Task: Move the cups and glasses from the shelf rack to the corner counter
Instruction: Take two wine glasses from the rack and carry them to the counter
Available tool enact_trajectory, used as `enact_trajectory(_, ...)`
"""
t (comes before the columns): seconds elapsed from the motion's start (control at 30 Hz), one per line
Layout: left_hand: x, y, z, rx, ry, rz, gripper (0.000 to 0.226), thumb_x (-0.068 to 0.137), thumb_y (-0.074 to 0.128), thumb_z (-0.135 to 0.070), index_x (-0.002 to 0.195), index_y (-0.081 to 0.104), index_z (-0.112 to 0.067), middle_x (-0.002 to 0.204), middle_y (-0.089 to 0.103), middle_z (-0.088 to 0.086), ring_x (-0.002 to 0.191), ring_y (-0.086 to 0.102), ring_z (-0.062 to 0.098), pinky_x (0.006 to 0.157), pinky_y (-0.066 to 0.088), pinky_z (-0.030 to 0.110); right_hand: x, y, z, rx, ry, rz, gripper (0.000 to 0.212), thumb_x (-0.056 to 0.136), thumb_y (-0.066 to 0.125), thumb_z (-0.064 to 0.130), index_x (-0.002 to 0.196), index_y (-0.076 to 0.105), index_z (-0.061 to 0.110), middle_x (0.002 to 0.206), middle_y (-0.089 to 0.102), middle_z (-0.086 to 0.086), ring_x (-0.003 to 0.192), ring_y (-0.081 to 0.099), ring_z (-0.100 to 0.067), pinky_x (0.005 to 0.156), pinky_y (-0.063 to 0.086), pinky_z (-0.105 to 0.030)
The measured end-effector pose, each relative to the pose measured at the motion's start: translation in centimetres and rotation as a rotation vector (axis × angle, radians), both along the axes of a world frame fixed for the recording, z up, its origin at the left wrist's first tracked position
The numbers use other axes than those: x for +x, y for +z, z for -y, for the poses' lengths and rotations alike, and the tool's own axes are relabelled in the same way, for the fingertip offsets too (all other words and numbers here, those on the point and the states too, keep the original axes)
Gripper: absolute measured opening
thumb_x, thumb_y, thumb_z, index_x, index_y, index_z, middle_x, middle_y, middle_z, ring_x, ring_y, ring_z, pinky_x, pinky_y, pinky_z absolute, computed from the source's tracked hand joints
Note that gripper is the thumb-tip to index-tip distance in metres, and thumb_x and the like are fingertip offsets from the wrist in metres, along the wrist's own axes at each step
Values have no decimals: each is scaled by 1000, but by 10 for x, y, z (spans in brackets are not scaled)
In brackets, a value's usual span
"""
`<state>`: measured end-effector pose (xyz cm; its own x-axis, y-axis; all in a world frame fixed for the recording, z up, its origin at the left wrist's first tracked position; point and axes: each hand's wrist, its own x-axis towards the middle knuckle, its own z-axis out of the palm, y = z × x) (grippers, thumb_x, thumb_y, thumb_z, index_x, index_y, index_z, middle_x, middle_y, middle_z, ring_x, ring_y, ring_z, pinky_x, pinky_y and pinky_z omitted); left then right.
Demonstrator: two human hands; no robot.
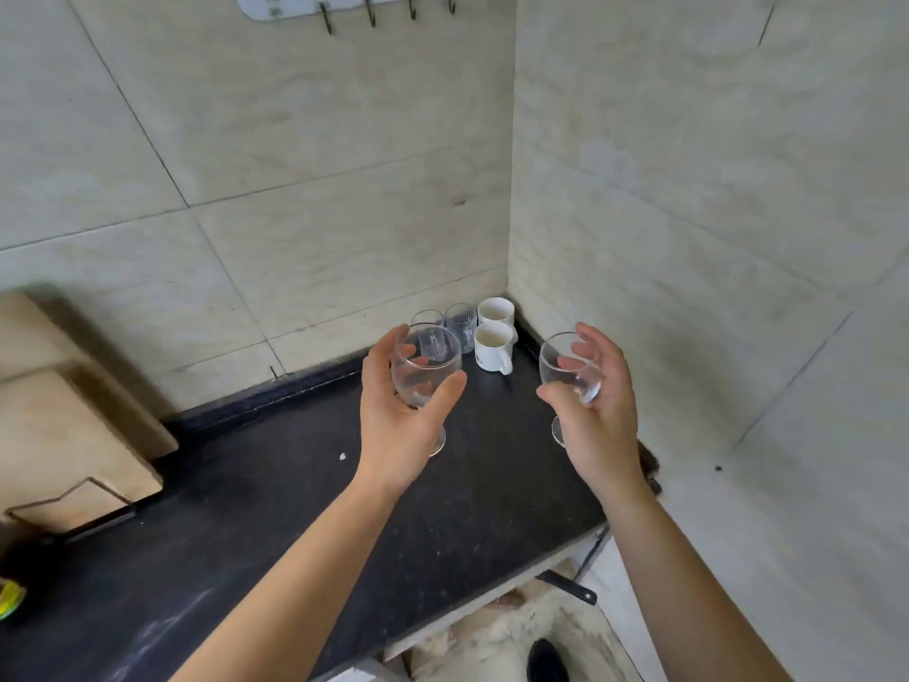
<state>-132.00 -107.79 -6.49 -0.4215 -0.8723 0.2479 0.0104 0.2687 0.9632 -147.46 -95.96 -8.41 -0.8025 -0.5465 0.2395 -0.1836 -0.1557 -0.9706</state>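
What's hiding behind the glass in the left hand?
Behind the stemmed glass in the left hand: two clear glasses and two white mugs, in the corner. The nearest glass's lower part is covered.

Wall hook rail [364, 4], wooden boards [74, 425], black shoe [547, 662]

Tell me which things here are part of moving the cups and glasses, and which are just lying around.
Part of the job:
left hand holding a stemmed glass
right hand holding a second stemmed glass
two white cups and two clear tumblers in the corner
black counter

Lying about:
wooden boards
wall hook rail
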Motion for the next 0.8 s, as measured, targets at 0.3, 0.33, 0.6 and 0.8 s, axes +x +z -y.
enact_trajectory(0.3, -130, -44, 91, 58, 187, 188, 75, 70, 88, -39, 134, 49, -36, 116, 63, -28, 99, 66, -3, 78, 55, 19, -159, -33, 113, 237, 63, -50, 70, 64, 73, 46, 131, 53, 48, 121, 53, 15, 110, 57, 7, 86, 45, -7)
enact_trajectory(0.33, -138, -51, 100, 58, 198, 223, 75, 70, 88, -40, 134, 50, -35, 116, 63, -25, 98, 66, -2, 77, 55, 19, -170, -40, 123, 269, 69, -54, 70, 64, 73, 47, 131, 53, 48, 119, 54, 19, 111, 58, 2, 89, 48, -16)
enact_trajectory(0.6, -195, -134, 168, 245, 197, 460, 67, 72, 85, -38, 123, 41, -45, 103, 55, -31, 90, 58, -8, 61, 41, 6, -230, -117, 173, 564, 90, -71, 59, 69, 79, 26, 108, 44, 53, 103, 50, 56, 90, 54, 25, 69, 38, -13)
enact_trajectory(0.8, -222, -184, 206, 322, 161, 600, 63, 74, 83, -30, 118, 40, -38, 95, 52, -24, 74, 60, -4, 49, 40, 8, -249, -177, 205, 741, 160, -42, 55, 72, 83, 21, 119, 54, 31, 109, 62, 16, 96, 64, -9, 64, 39, -11)
